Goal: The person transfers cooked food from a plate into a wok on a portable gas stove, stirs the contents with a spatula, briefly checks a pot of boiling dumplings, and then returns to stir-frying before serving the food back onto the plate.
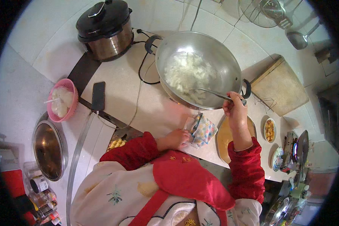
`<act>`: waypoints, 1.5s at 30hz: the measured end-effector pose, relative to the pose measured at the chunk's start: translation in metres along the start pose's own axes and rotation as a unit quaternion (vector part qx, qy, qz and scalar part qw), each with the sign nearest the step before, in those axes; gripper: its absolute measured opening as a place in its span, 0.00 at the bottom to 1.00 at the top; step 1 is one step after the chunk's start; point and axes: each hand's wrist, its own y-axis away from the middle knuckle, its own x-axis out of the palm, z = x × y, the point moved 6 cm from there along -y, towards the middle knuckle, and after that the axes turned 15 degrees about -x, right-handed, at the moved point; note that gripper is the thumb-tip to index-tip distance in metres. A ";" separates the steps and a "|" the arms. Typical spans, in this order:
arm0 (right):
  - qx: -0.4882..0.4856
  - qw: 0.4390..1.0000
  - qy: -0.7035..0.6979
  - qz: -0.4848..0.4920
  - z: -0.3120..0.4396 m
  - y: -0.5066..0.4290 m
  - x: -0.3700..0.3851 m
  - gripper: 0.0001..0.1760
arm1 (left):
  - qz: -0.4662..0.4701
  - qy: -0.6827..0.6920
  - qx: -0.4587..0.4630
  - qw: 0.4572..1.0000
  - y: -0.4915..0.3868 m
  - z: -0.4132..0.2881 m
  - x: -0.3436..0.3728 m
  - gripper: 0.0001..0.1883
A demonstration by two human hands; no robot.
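Note:
A large steel wok-style pan [226, 67] with two black handles holds a heap of pale food pieces [186, 70], blurred by what looks like steam. My right hand [235, 106] grips the dark handle of a metal cooking utensil [212, 92] over the pan's near right rim. The utensil's head is hidden in the food. Low in front of the pan, at the counter's near edge, my left hand [176, 139] has its fingers curled on the left side of a colourful patterned cloth [204, 131]. Those fingertips are partly hidden.
A pressure cooker [108, 42] stands back left, its cord running behind the pan. Left lie a phone [98, 96] on a cable, a pink basket [73, 87] and a steel lid [46, 151]. On the right are a round tan board [224, 138], a food dish [269, 130], a cutting board [281, 86] and a lit burner [295, 149].

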 end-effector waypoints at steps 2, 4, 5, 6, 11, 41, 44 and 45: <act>0.011 0.999 -0.042 -0.001 -0.002 0.005 0.005 0.10 | 0.005 0.004 0.007 1.000 -0.001 0.005 0.007 0.15; 0.032 0.998 -0.059 0.003 -0.003 0.011 0.008 0.10 | -0.011 0.003 0.007 1.000 0.002 0.007 0.009 0.16; 0.031 0.997 -0.072 0.004 -0.004 0.015 0.007 0.10 | -0.027 -0.001 0.007 1.000 0.004 0.007 0.010 0.16; 0.029 0.996 -0.085 0.006 -0.005 0.019 0.006 0.10 | -0.045 -0.007 0.006 0.999 0.005 0.007 0.007 0.16; 0.004 0.992 -0.123 0.005 -0.001 0.039 0.000 0.09 | -0.040 -0.014 0.000 0.999 0.003 0.009 0.009 0.14; -0.066 0.981 -0.178 -0.031 -0.007 0.065 -0.036 0.07 | 0.019 0.037 -0.017 0.999 -0.005 0.006 0.002 0.11; -0.072 0.983 -0.163 -0.037 -0.004 0.066 -0.037 0.07 | 0.042 0.012 -0.040 0.998 -0.006 0.005 0.002 0.12; -0.076 0.983 -0.164 -0.039 -0.004 0.067 -0.038 0.07 | 0.049 0.002 -0.048 0.998 -0.006 0.005 0.001 0.12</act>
